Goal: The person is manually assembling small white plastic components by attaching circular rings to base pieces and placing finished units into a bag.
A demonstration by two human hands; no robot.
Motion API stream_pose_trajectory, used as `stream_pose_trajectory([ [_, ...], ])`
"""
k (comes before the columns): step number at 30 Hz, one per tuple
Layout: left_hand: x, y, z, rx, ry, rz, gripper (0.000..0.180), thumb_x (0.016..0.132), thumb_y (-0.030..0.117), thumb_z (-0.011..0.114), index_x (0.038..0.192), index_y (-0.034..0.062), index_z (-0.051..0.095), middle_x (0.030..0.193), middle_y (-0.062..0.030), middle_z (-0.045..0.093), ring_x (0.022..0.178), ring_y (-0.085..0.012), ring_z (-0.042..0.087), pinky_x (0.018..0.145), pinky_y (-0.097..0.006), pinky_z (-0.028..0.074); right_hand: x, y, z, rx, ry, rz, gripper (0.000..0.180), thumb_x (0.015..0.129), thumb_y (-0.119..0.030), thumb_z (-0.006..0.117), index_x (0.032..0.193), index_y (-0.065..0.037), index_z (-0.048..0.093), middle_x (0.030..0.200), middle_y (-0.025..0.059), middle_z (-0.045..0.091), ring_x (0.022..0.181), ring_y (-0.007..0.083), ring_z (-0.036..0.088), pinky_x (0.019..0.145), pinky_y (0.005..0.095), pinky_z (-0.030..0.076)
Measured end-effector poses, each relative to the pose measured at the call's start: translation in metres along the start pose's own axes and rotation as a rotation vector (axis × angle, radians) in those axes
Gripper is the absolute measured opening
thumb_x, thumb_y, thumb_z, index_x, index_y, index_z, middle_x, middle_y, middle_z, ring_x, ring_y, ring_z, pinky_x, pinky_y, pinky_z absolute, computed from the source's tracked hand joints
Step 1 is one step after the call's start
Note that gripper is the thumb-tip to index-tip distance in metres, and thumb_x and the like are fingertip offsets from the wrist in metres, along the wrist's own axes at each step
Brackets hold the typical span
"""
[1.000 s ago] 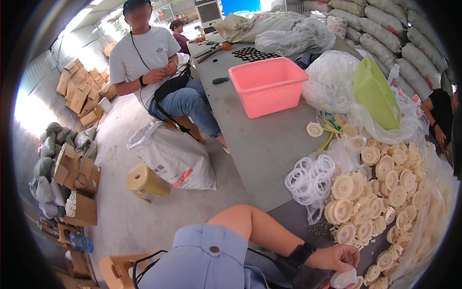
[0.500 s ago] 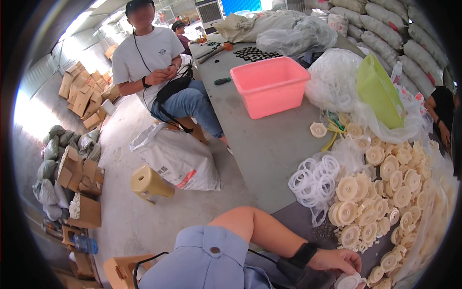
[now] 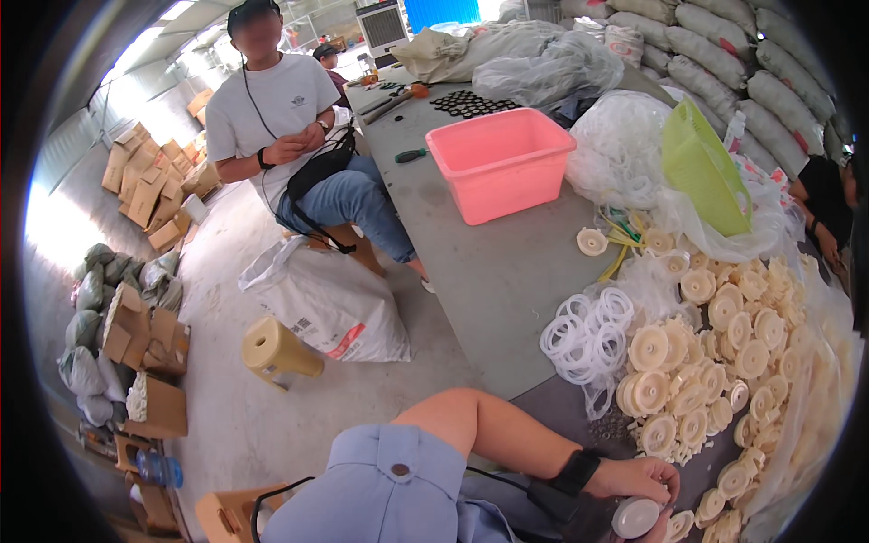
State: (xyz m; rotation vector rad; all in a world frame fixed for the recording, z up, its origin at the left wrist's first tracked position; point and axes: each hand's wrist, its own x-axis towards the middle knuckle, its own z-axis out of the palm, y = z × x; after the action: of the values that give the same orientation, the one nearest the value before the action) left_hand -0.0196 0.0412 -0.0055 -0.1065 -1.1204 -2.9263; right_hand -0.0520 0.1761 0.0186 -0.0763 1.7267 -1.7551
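At the bottom of the view, my left hand (image 3: 638,477) has its fingers curled at the upper edge of a white round plastic part (image 3: 636,518). A dark watch (image 3: 576,471) is on the left wrist. Only a few fingers of my right hand (image 3: 658,528) show at the lower rim, against the right side of the same part. The rest of that hand is cut off. Just beyond my hands lies a heap of cream plastic wheels (image 3: 692,389). Translucent white rings (image 3: 587,335) and small metal pieces (image 3: 612,428) lie beside it.
A pink tub (image 3: 501,167) stands on the grey table (image 3: 471,299), with a green basket (image 3: 706,167) on plastic bags to its right. Across the table's left side sits a person (image 3: 281,118). A white sack (image 3: 335,303) and a tan stool (image 3: 272,348) stand on the floor.
The white round part has shifted slightly left and up and shows more fully. Fingers of my right hand now show beside it. The whole view has tilted slightly.
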Motion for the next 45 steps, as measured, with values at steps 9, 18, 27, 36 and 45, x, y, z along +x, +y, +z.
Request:
stream_pose_trajectory([
  [9, 0.001, 0.002, -0.001, 0.017, -0.158, -0.059, 0.019, 0.078, 0.014, 0.054, 0.094, 0.0032, 0.049, 0.081, -0.0040, 0.057, 0.074, -0.0098, 0.057, 0.065, -0.023, 0.045, -0.008, -0.007, 0.008, -0.037, 0.013, -0.014, 0.042, 0.085, -0.035, 0.040, 0.106, 0.001, 0.046, 0.094, 0.0121, 0.056, 0.085, 0.0225, 0.058, 0.070, 0.0297, 0.049],
  [18, 0.002, -0.005, -0.003, -0.319, -0.263, -0.130, 0.031, 0.080, 0.013, 0.054, 0.108, 0.0073, 0.043, 0.100, -0.0022, 0.051, 0.090, -0.0098, 0.052, 0.077, -0.025, 0.043, -0.007, 0.007, 0.000, 0.535, -0.411, -0.170, 0.043, 0.088, -0.040, 0.034, 0.113, -0.004, 0.040, 0.097, 0.0053, 0.049, 0.091, 0.0105, 0.048, 0.077, 0.0224, 0.042],
  [27, 0.009, 0.018, -0.016, 0.217, -0.295, -0.091, 0.052, 0.075, 0.005, 0.059, 0.121, 0.0044, 0.035, 0.113, -0.0087, 0.049, 0.103, -0.0165, 0.048, 0.087, -0.033, 0.038, -0.014, -0.001, -0.037, 0.532, -0.011, -0.285, 0.023, 0.083, -0.019, 0.050, 0.096, 0.001, 0.048, 0.070, 0.0063, 0.053, 0.051, 0.0098, 0.047, 0.044, 0.0210, 0.038],
  [36, -0.002, -0.010, 0.020, 0.441, -0.286, -0.082, 0.035, 0.071, 0.020, 0.061, 0.095, -0.0033, 0.049, 0.082, -0.0135, 0.055, 0.072, -0.0197, 0.055, 0.064, -0.030, 0.045, -0.131, 0.018, -0.311, -0.345, 1.254, -0.612, 0.019, 0.083, -0.014, 0.051, 0.095, 0.002, 0.053, 0.076, -0.0004, 0.053, 0.059, 0.0044, 0.045, 0.052, 0.0183, 0.037],
  [45, -0.005, -0.003, 0.007, 0.386, -0.174, -0.151, 0.032, 0.071, 0.023, 0.060, 0.087, -0.0047, 0.054, 0.075, -0.0120, 0.055, 0.066, -0.0169, 0.055, 0.057, -0.027, 0.045, -0.145, 0.052, -0.339, -0.729, 1.231, -0.226, 0.032, 0.082, -0.012, 0.052, 0.111, 0.000, 0.048, 0.099, 0.0099, 0.057, 0.073, 0.0118, 0.056, 0.054, 0.0207, 0.045],
])
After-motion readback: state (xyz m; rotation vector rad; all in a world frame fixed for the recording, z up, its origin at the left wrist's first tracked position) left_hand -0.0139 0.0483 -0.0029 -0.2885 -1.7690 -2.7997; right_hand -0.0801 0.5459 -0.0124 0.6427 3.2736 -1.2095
